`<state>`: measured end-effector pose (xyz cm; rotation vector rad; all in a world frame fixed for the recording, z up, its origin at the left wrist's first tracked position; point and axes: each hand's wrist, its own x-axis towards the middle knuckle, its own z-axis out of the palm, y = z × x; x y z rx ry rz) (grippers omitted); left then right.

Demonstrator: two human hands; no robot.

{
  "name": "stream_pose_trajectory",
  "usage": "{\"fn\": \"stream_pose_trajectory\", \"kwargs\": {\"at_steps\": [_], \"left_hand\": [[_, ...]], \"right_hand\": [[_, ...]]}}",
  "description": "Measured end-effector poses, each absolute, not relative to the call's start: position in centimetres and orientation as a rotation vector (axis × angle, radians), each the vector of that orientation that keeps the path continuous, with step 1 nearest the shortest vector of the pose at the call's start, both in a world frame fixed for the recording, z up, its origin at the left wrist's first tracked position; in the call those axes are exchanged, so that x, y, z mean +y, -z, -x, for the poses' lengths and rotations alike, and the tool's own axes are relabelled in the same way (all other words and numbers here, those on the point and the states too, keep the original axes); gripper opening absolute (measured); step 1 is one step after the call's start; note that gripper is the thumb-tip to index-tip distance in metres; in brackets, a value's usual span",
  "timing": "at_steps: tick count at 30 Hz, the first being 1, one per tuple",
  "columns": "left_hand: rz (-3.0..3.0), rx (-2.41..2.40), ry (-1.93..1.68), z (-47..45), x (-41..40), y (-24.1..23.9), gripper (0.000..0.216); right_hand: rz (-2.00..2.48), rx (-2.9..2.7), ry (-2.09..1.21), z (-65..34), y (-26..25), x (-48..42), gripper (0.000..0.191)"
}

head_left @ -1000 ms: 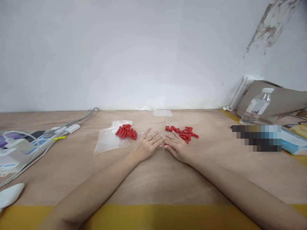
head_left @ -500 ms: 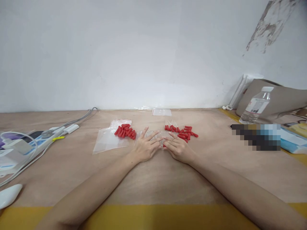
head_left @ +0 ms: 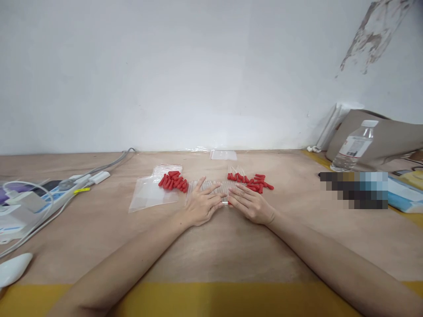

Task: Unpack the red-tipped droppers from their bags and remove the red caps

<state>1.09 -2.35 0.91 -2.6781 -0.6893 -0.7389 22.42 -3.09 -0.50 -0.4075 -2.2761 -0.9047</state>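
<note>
A thin clear tube [head_left: 225,203] bridges the gap between my hands. My left hand [head_left: 202,206] grips its left end near the thumb, with the upper fingers spread over a row of clear dropper tubes [head_left: 211,185]. My right hand [head_left: 251,205] closes on a red rubber bulb [head_left: 230,202] at the tube's other end; the fingers hide most of it. Beyond the right hand lie several droppers fitted with red bulbs [head_left: 237,178], their clear tips pointing to the wall. Loose red bulbs [head_left: 261,182] lie beside them. Another pile of red bulbs [head_left: 172,181] is left of the tubes.
Clear plastic bags [head_left: 148,193] lie under the left pile, and another small bag [head_left: 224,155] is by the wall. A power strip [head_left: 62,193] with cables and a white mouse [head_left: 15,268] are at left. A water bottle [head_left: 353,147] and a bag [head_left: 393,136] stand at right.
My right hand has shifted slightly right and turned, showing more of the clear tube between the hands. My left hand stays nearly in place.
</note>
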Motion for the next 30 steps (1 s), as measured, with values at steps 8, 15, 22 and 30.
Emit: {"fn": "stream_pose_trajectory", "kwargs": {"at_steps": [8, 15, 22, 30], "left_hand": [[2.707, -0.572, 0.699, -0.9, -1.9, -0.6, 0.025], [2.727, -0.555, 0.681, -1.1, -2.0, -0.7, 0.026], [2.603, -0.983, 0.796, 2.8, 0.0, -1.4, 0.029], [2.544, -1.287, 0.868, 2.0, 0.1, -1.7, 0.028]], "right_hand": [[0.351, -2.263, 0.927, -22.9, 0.1, -3.3, 0.021], [0.364, -2.285, 0.945, -23.0, 0.0, -3.5, 0.022], [0.796, -2.006, 0.758, -27.4, 0.2, -2.2, 0.023], [1.379, -1.628, 0.214, -29.1, 0.5, 0.4, 0.028]]}}
